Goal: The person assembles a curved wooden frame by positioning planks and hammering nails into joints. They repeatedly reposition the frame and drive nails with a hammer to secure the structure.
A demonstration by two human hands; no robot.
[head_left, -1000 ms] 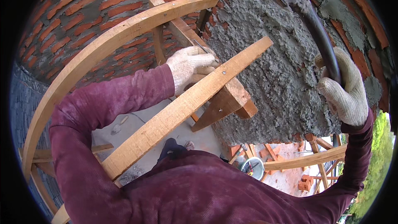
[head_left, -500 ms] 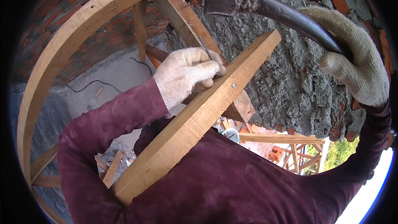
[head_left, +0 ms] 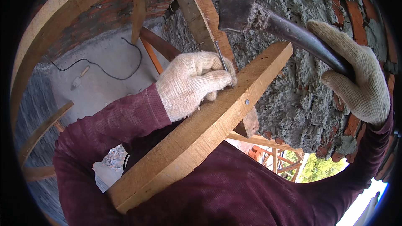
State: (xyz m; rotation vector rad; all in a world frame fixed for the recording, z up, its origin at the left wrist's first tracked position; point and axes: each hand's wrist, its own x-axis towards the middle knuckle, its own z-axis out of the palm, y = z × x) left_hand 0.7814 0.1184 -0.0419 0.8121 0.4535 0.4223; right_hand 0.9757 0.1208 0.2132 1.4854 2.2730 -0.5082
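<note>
My left hand (head_left: pixel 190 81), in a whitish knit glove, pinches a long nail (head_left: pixel 220 56) between thumb and fingers. The nail leans, with its lower end against the upper face of a wooden board (head_left: pixel 180 142). That board slants across my front, over a second timber (head_left: pixel 250 122); a nail head (head_left: pixel 247 102) shows on its near edge. At the right, my gloved right hand (head_left: pixel 362 73) is closed loosely round the dark metal handle (head_left: pixel 305 35) of a hatchet. The hatchet's broad blade-like head (head_left: pixel 238 2) is raised above the board's far end and partly cut off.
A curved wooden frame (head_left: pixel 63 14) arches at the left, with a timber brace (head_left: pixel 197 12) behind my left hand. Rough mortar and brick wall (head_left: pixel 284 92) rises close on the right. Below lie a trowel (head_left: pixel 79 78) and a black cable (head_left: pixel 106 73).
My view has shifted, so the board and left hand appear lower and farther right. The hatchet stays raised; the fingers of my right hand have spread a little. The nail is still pinched.
</note>
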